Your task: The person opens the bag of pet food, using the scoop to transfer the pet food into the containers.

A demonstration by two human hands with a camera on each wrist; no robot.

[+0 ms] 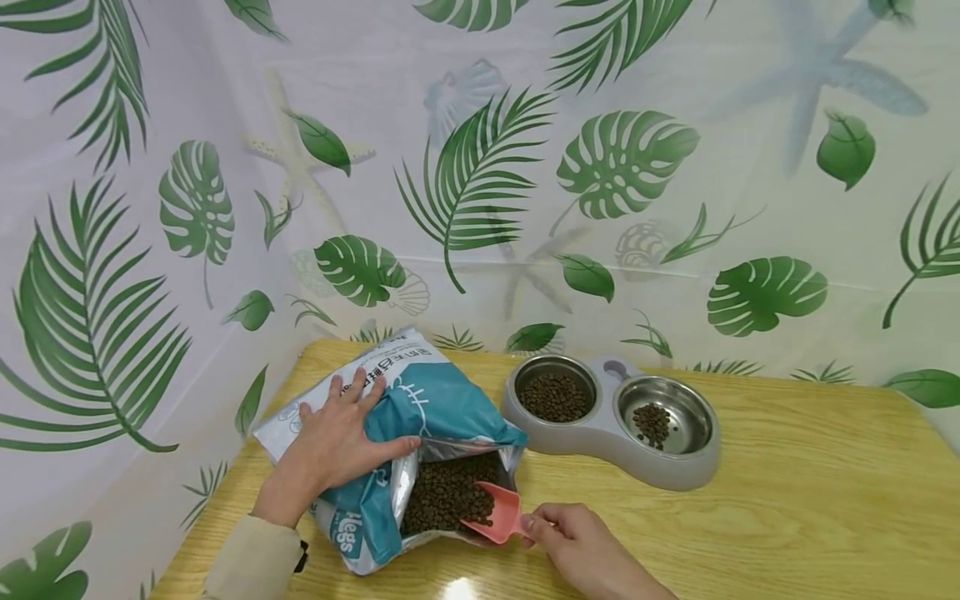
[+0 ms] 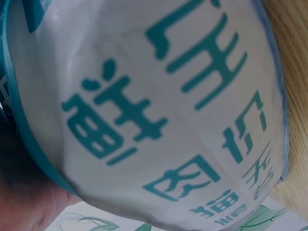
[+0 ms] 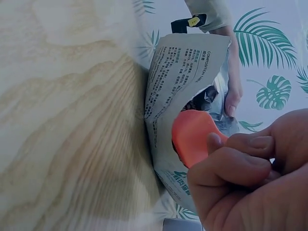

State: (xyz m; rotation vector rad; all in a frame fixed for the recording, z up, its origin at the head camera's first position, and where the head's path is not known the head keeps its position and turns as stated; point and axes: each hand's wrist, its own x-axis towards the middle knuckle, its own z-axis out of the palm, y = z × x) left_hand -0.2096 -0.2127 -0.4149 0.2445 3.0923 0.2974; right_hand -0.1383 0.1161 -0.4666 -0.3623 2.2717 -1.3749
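In the head view, a teal and white bag of pet food (image 1: 450,400) lies on its side, its mouth facing the front right. Brown kibble (image 1: 442,492) shows inside. My left hand (image 1: 341,437) rests on top of the bag with fingers spread, the thumb reaching toward the opening. My right hand (image 1: 577,542) grips the handle of a pink scoop (image 1: 506,512), whose front end is in the bag's mouth among the kibble. From the right wrist view, curled fingers (image 3: 231,163) hold the scoop's handle, and the scoop's back faces the camera.
A grey double feeder (image 1: 592,437) stands right of the bag, near the table's back edge. Its left metal bowl (image 1: 587,377) holds plenty of kibble, the right one (image 1: 693,417) a small pile. Behind the wooden table (image 1: 810,492) hangs a leaf-patterned cloth (image 1: 510,283).
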